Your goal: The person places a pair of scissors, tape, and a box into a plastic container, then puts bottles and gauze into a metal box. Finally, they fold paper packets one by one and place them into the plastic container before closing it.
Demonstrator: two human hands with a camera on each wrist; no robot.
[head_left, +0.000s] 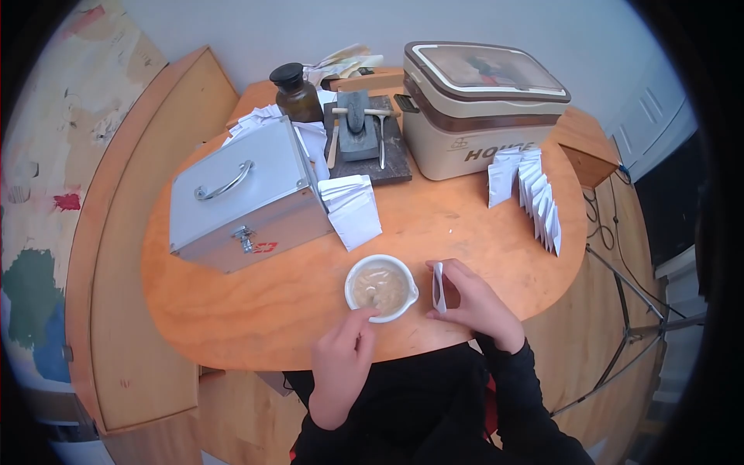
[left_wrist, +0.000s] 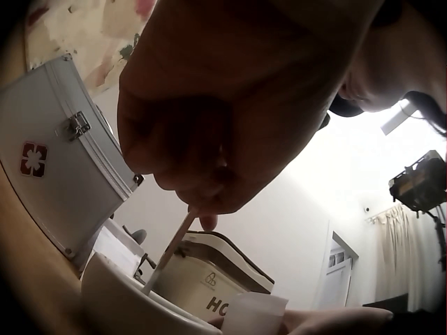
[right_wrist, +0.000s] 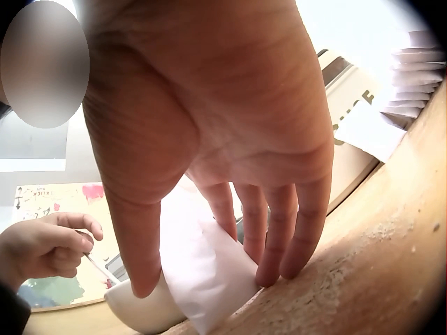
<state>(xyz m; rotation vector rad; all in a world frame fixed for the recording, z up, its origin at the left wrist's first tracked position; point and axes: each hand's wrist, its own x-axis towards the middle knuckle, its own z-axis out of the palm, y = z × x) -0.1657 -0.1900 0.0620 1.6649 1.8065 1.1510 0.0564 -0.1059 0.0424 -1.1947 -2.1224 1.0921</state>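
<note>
A white bowl with a pouring lip (head_left: 348,288) stands near the table's front edge, holding a pale beige, wet-looking mixture (head_left: 387,282). At its near rim my left hand (head_left: 342,358) pinches a thin, pale stick-like handle (left_wrist: 172,246) that slants down into the bowl. The handle's lower end is hidden by the bowl wall in the left wrist view. Just right of the bowl, my right hand (head_left: 482,308) holds a white paper packet (right_wrist: 213,269) upright between thumb and fingers. Seen from above, the packet's top gapes in a narrow slit. Its bottom edge is close to the tabletop.
A silver metal case (head_left: 240,190) stands left, with white packets (head_left: 355,213) beside it. Behind are a brown jar (head_left: 299,101) and a dark stone slab (head_left: 395,159) bearing tools. A beige lidded box (head_left: 442,139) and a row of packets (head_left: 540,194) stand right.
</note>
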